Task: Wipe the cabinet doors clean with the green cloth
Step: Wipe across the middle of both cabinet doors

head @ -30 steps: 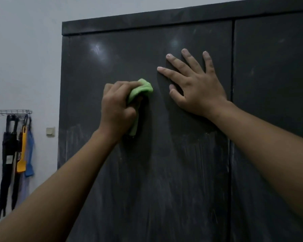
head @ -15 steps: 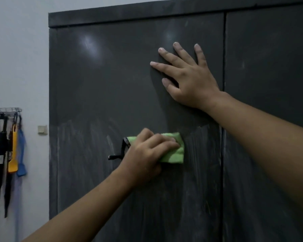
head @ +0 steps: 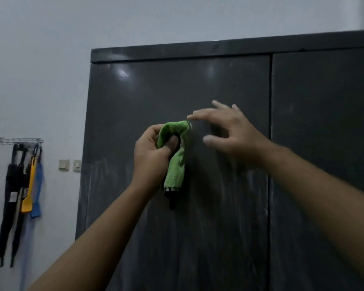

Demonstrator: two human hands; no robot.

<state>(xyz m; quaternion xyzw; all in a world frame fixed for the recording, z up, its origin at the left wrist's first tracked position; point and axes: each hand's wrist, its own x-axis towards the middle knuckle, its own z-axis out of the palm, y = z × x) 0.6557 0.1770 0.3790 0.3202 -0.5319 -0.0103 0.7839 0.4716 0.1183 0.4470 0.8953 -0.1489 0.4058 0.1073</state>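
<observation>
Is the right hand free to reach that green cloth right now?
Probably yes: the right hand hovers open beside the green cloth, nothing between them, though the left hand grips it.

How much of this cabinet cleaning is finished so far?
Done: the top of the left door looks dark and mostly streak-free. In hand: the left hand grips the bunched green cloth, the open right hand beside it. Left: whitish streaks on that door's lower half, and smudges on the right door.
</observation>
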